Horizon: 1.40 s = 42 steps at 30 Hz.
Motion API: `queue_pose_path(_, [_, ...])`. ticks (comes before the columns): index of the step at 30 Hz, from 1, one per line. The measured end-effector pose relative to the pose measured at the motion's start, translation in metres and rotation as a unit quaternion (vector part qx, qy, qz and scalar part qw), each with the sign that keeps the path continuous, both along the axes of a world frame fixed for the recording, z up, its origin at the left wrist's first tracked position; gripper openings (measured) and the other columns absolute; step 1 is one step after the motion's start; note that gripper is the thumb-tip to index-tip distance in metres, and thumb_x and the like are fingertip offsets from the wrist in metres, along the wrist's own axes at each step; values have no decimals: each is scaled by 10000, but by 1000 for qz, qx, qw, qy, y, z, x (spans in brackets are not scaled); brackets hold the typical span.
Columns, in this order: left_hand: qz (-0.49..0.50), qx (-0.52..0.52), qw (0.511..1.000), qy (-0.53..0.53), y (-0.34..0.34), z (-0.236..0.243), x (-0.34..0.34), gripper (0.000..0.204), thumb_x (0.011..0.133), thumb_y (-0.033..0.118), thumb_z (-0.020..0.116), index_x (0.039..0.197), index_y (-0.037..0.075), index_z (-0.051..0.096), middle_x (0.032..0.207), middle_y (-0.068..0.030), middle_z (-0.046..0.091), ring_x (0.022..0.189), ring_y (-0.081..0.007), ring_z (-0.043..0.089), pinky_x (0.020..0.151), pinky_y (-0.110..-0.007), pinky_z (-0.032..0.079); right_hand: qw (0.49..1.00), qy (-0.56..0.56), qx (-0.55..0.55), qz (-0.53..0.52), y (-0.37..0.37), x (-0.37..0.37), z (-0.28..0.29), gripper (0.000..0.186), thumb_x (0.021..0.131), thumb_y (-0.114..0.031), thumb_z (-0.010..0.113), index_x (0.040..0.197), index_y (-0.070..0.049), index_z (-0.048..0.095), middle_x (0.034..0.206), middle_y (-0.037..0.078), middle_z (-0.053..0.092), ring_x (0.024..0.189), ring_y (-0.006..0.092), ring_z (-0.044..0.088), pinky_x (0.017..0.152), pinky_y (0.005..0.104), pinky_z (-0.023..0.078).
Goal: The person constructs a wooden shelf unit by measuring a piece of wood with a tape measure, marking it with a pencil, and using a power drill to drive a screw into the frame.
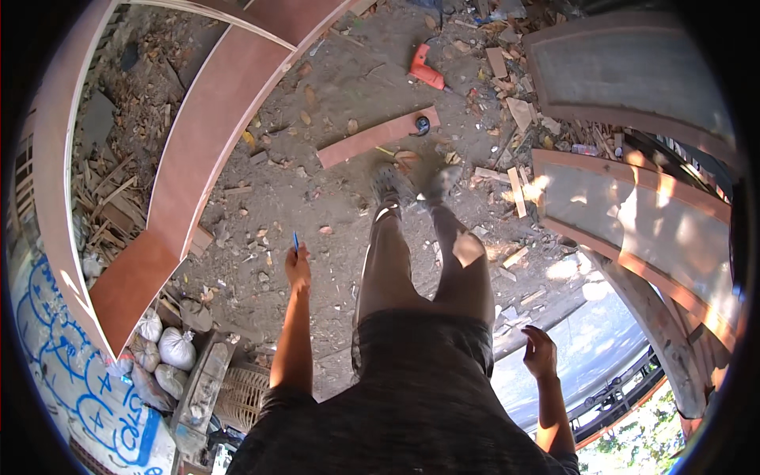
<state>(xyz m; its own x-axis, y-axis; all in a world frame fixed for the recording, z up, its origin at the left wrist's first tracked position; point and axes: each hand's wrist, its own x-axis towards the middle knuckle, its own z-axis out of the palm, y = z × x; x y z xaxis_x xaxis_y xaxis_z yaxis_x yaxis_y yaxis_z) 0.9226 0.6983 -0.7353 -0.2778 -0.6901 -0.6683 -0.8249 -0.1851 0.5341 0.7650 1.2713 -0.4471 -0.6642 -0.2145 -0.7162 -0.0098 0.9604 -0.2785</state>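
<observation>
Plank point(378, 137), perhaps tape point(423, 124), ahead

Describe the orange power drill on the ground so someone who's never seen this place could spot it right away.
Start at the short reddish board lying on the dirt ahead of the person's feet. Just beyond its far end, near the scrap-wood litter, lies the drill. It is the only bright orange thing there, pistol-shaped among dull brown offcuts.

Left hand point(298, 267) pinches a blue pencil point(295, 241) over dirt.
</observation>
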Motion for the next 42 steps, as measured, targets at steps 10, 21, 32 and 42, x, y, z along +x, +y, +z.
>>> queue_pose_path(10, [79, 48, 987, -131, 34, -131, 86, 389, 980, 428, 638, 1042, 45, 671, 869, -34, 643, 838, -145, 582, 792, -319, 445, 992, -61, 26, 106, 34, -56, -53, 332, 684, 127, 535, 883, -76, 706, 1177, 148, 715, 1060, 354, 683, 898, 433, 576])
queue_pose_path(21, [40, 44, 989, -139, 91, -141, 179, 352, 995, 398, 646, 1003, 47, 640, 864, 18, 613, 802, -80, 542, 729, -264, 445, 936, -172, -97, 291, 23, -146, -307, 251, 561, 53, 717, 733, -48, 566, 1255, 162, 677, 1086, 352, 676, 840, 404, 595])
queue_pose_path(32, [-9, 33, 969, -244, 117, -73, 245, 364, 968, 403, 679, 1015, 43, 657, 780, 3, 581, 723, -101, 522, 672, -279, 438, 935, -153, -195, 255, -14, -123, -350, 278, 545, 58, 713, 725, -39, 525, 1248, 184, 674, 1045, 365, 684, 790, 415, 593])
queue_pose_path(42, [-142, 52, 944, -293, 51, -79, 236, 413, 922, 433, 720, 1037, 36, 699, 931, -92, 713, 861, -201, 644, 805, -356, 502, 985, -69, -123, 102, -10, -59, -280, 249, 563, 83, 661, 702, -30, 488, 1232, 169, 684, 1060, 347, 676, 788, 412, 584])
